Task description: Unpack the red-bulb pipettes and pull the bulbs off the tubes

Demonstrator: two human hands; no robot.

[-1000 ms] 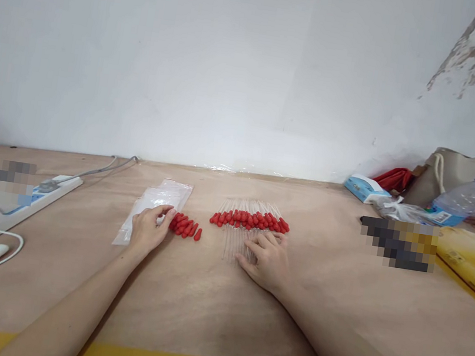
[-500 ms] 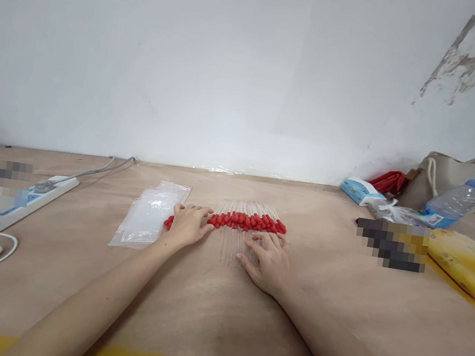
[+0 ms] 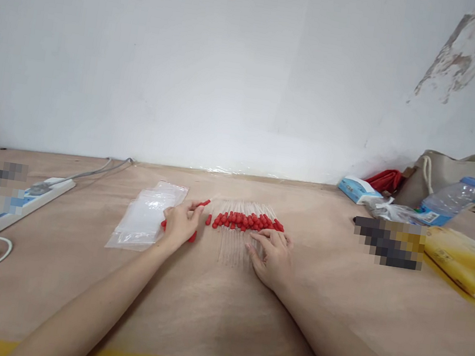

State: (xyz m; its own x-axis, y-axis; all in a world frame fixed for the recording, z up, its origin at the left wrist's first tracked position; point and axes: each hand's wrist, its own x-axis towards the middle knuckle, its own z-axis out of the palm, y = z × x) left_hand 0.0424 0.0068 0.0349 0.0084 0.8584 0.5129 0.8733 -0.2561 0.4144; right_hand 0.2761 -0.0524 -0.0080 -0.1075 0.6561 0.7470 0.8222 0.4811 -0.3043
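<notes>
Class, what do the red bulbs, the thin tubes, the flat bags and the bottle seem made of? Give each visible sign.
Red bulbs: probably rubber, fairly matt; even colour, little glare.
Thin tubes: glass or clear plastic, smooth-looking; see-through with pale edges, so unsettled.
Flat bags: plastic film, shiny; glare and creases.
Bottle: likely clear plastic, glossy; see-through with bright glints.

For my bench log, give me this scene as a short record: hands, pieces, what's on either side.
Left hand: fingertips pinch a red bulb
Right hand: fingers parted, near thin clear tubes; contact unclear
Centre: row of red bulbs
Left side: clear plastic bags, power strip
Right side: blue tissue pack, plastic bottle, yellow pack
</notes>
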